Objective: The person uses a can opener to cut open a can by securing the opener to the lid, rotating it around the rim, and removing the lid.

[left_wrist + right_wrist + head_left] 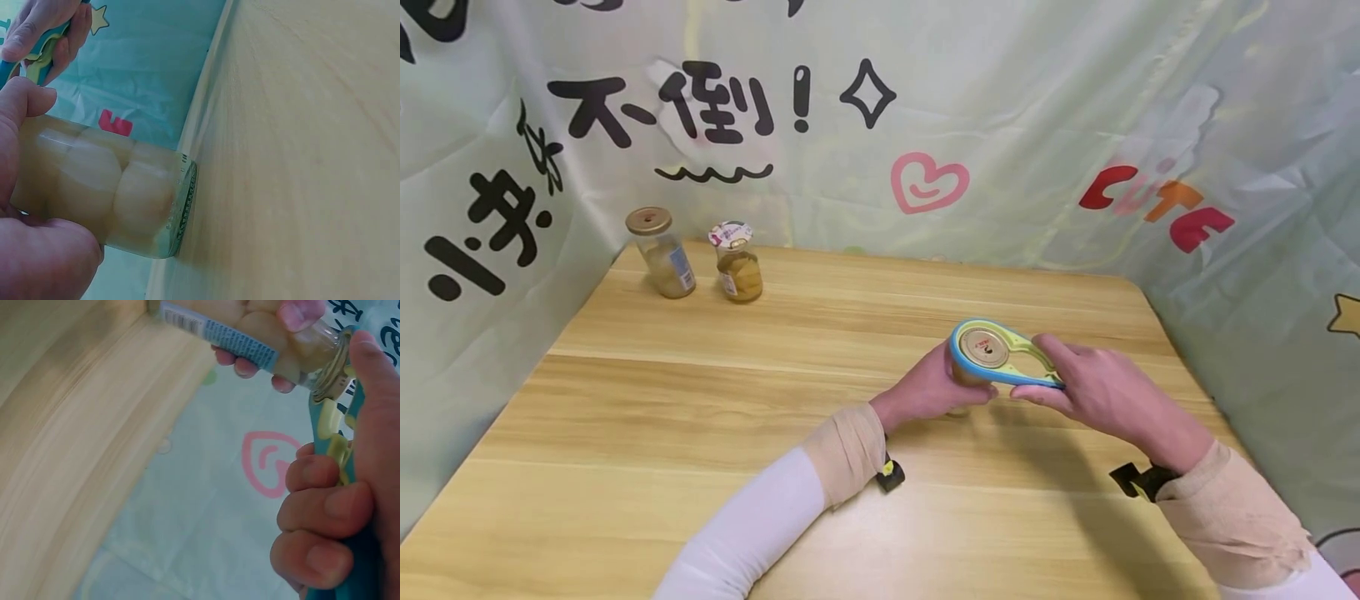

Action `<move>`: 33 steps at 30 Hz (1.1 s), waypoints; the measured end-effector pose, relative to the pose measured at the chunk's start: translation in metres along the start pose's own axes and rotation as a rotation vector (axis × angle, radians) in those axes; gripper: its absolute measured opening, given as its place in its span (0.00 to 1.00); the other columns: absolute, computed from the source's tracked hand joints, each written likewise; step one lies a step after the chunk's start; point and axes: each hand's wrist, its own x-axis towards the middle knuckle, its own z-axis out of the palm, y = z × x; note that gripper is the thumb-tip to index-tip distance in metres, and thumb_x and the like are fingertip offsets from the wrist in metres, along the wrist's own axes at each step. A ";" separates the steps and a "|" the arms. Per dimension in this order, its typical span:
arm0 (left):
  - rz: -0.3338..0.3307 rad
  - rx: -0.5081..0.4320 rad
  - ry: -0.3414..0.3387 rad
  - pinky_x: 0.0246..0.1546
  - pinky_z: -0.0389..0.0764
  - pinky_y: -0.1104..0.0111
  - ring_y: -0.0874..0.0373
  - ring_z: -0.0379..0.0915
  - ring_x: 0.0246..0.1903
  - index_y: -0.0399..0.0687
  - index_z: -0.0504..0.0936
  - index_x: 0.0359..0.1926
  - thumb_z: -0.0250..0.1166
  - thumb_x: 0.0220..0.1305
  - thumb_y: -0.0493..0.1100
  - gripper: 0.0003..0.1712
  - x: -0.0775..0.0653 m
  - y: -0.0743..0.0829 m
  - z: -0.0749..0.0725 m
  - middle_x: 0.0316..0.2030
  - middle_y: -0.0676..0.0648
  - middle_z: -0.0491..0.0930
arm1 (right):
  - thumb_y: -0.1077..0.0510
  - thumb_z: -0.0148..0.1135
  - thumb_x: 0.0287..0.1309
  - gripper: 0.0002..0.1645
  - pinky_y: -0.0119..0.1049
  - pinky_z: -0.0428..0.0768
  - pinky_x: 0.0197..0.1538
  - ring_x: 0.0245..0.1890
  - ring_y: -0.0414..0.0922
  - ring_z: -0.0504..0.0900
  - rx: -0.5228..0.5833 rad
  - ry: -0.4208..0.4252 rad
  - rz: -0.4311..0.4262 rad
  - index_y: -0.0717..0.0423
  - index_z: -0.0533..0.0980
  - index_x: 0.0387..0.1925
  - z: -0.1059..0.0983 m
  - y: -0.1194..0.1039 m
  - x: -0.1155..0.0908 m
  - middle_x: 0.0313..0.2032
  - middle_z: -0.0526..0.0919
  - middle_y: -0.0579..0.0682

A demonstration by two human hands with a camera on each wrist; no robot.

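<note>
My left hand (pixel 928 387) grips a glass jar (pixel 119 187) of pale, rounded fruit pieces around its body. The jar's base is close to the tabletop; whether it touches, I cannot tell. A blue and yellow-green jar opener (pixel 1011 377) lies around the jar's gold lid (pixel 983 347), which shows inside the wide end of its loop. My right hand (pixel 1105 392) holds the opener's narrow handle end, fingers curled round it in the right wrist view. There, a blue and white label (pixel 240 344) shows along the jar's side. The palm hides part of the handle.
At the table's back left stand a tall jar with a gold lid (pixel 649 221) and a shorter jar of yellowish pieces (pixel 742 277) with a patterned lid. Printed cloth (pixel 1030 142) hangs behind the wooden table (pixel 647 417) and along its sides.
</note>
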 end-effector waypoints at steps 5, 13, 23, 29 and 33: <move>0.002 -0.012 0.002 0.58 0.69 0.69 0.64 0.70 0.52 0.49 0.66 0.62 0.70 0.53 0.32 0.36 0.001 -0.005 -0.001 0.52 0.53 0.74 | 0.36 0.69 0.46 0.31 0.27 0.59 0.15 0.11 0.32 0.56 0.017 -0.023 -0.008 0.52 0.66 0.39 0.002 0.005 0.003 0.17 0.58 0.37; 0.019 -0.004 0.013 0.57 0.70 0.71 0.65 0.72 0.52 0.52 0.67 0.62 0.72 0.48 0.31 0.40 0.005 -0.029 0.004 0.52 0.55 0.75 | 0.41 0.72 0.47 0.31 0.26 0.63 0.17 0.13 0.30 0.59 0.089 -0.090 0.022 0.51 0.68 0.45 0.013 0.009 -0.007 0.18 0.61 0.36; 0.030 -0.012 -0.008 0.58 0.69 0.72 0.66 0.71 0.52 0.45 0.67 0.62 0.70 0.51 0.29 0.37 0.000 0.000 0.001 0.52 0.52 0.76 | 0.40 0.73 0.43 0.35 0.25 0.62 0.17 0.12 0.29 0.58 0.055 -0.039 0.022 0.53 0.69 0.47 0.007 0.008 -0.006 0.18 0.61 0.35; 0.030 -0.006 -0.002 0.58 0.68 0.72 0.66 0.71 0.52 0.45 0.67 0.62 0.70 0.51 0.30 0.37 -0.001 0.002 0.001 0.53 0.52 0.75 | 0.37 0.71 0.45 0.36 0.26 0.64 0.17 0.12 0.29 0.59 0.063 -0.074 0.054 0.53 0.69 0.49 0.009 0.007 -0.005 0.18 0.63 0.35; 0.004 -0.008 -0.001 0.58 0.68 0.72 0.66 0.71 0.53 0.47 0.67 0.62 0.70 0.52 0.31 0.36 -0.002 0.000 0.002 0.53 0.53 0.75 | 0.37 0.70 0.46 0.35 0.27 0.64 0.17 0.11 0.30 0.60 0.068 -0.087 0.072 0.52 0.69 0.49 0.011 0.005 -0.003 0.18 0.63 0.36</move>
